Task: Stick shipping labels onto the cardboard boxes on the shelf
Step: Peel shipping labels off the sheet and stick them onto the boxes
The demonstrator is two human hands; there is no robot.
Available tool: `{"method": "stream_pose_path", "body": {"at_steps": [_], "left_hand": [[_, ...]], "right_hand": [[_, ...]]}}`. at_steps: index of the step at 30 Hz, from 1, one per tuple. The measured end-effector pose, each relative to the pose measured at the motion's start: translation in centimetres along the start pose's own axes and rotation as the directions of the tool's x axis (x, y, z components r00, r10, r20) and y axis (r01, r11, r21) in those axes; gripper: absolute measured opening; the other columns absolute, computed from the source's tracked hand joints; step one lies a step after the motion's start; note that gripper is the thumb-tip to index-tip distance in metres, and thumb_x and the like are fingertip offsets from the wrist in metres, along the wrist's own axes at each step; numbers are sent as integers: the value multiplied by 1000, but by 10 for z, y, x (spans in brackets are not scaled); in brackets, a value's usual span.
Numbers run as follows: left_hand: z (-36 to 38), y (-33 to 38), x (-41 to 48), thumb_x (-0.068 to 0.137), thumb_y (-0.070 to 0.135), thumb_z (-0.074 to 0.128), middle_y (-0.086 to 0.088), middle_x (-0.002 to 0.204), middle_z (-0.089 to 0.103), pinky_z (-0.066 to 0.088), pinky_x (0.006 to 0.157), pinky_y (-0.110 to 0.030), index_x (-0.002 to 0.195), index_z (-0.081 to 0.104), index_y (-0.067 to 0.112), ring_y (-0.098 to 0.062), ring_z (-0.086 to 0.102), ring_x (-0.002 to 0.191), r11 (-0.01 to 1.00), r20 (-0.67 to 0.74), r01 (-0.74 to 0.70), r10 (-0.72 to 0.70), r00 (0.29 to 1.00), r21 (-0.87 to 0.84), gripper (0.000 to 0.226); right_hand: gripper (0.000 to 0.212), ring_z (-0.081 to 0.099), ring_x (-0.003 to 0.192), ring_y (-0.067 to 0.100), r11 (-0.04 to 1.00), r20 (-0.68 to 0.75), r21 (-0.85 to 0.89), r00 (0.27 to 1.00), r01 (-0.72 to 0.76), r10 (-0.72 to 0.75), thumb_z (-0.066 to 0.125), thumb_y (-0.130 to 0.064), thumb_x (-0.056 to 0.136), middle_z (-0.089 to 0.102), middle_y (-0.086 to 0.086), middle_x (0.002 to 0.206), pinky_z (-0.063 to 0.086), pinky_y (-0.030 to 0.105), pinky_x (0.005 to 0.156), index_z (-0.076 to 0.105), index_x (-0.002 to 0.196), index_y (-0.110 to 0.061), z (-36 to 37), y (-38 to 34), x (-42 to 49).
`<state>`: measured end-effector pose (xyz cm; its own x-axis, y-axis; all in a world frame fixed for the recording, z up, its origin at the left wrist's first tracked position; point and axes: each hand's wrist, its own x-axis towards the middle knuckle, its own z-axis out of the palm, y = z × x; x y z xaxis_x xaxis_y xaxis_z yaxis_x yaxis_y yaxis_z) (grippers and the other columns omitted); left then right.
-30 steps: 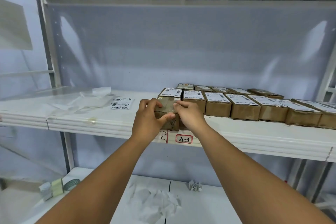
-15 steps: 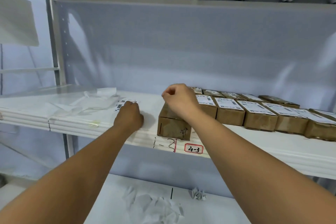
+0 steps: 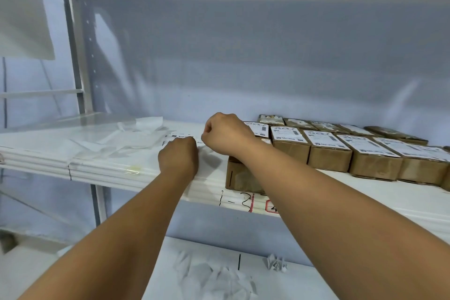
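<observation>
A white shipping label [image 3: 179, 136] lies on the white shelf [image 3: 109, 170], left of the boxes. My left hand [image 3: 179, 157] sits curled on its near edge, fingers hidden behind the knuckles. My right hand [image 3: 226, 134] is curled with thumb and forefinger pinched at the label's right corner. A brown cardboard box without a label [image 3: 239, 179] stands at the shelf's front edge under my right forearm. Behind and to its right runs a row of labelled boxes [image 3: 326, 151].
Peeled backing papers [image 3: 148, 124] and clear plastic sheets [image 3: 97, 141] lie on the shelf to the left. A shelf upright [image 3: 79, 56] rises at the left. Crumpled paper scraps [image 3: 214, 277] lie on the lower shelf. A red-framed tag [image 3: 272, 207] marks the shelf edge.
Both hands left the unlabelled box. The left hand went left to the loose label first, then the right hand followed to the label's right corner.
</observation>
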<state>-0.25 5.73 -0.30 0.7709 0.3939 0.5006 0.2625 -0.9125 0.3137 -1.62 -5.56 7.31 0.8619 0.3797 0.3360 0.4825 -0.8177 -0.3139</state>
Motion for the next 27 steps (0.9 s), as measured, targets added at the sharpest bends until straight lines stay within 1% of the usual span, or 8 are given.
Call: {"method": "stream_pose_path", "body": {"at_steps": [4,7,9,11,14,17,21,27], "left_hand": [[-5,-7,-7,93,22,48,-11,95,64,37,65,-30,98,59,14,-29,50,81,962,-86,59,-85,993,-267,15],[-17,-11,-15,95,30,49,-5,101,67,39,68,-30,102,63,18,-29,59,93,842,-159,76,-189,969,-534,20],[-30,-7,-23,94,30,51,1,101,68,42,68,-27,100,65,20,-24,64,86,712,-199,22,-227,953,-702,18],[-45,2,-32,93,27,56,1,94,69,48,61,-19,95,65,20,-15,67,66,516,-187,-51,-215,958,-855,12],[-65,21,-48,90,19,61,-4,88,71,54,61,-19,91,65,16,-11,70,70,273,-106,-69,-123,987,-960,5],[-79,34,-56,88,15,63,2,87,72,52,76,-23,86,68,24,-10,68,82,261,-124,-121,4,992,-958,10],[-90,42,-64,86,11,66,5,90,71,44,67,-10,88,69,27,0,61,74,305,-115,-133,74,991,-943,16],[-90,52,-76,88,-4,58,3,107,67,41,57,-3,91,70,18,7,63,72,265,-29,-57,106,994,-963,25]], "right_hand": [[20,61,89,26,990,-44,132,997,-53,59,50,-22,81,66,6,97,54,36,81,66,90,-14,0,7,-3],[19,63,89,28,931,-92,342,981,-130,171,52,-23,85,68,9,93,54,40,85,67,87,-11,-5,12,-8],[25,66,88,30,801,-78,575,962,-170,260,54,-30,90,68,12,93,55,43,84,63,87,-8,-13,15,-13],[33,68,81,26,573,52,789,953,-223,300,54,-39,93,65,12,93,59,37,76,59,98,-7,-21,16,-21],[32,68,75,22,398,137,895,973,-202,185,58,-40,91,66,12,91,58,29,69,60,97,-8,-27,15,-33],[25,70,79,20,289,77,950,984,-121,159,62,-35,90,70,11,93,55,27,69,62,94,-10,-33,13,-44],[29,71,82,18,142,13,988,954,-58,300,62,-44,87,74,6,89,56,30,76,64,89,-16,-49,21,-57],[13,67,73,17,-88,-11,995,893,56,449,55,-22,96,70,5,82,54,26,62,61,86,-16,-59,36,-75]]}}
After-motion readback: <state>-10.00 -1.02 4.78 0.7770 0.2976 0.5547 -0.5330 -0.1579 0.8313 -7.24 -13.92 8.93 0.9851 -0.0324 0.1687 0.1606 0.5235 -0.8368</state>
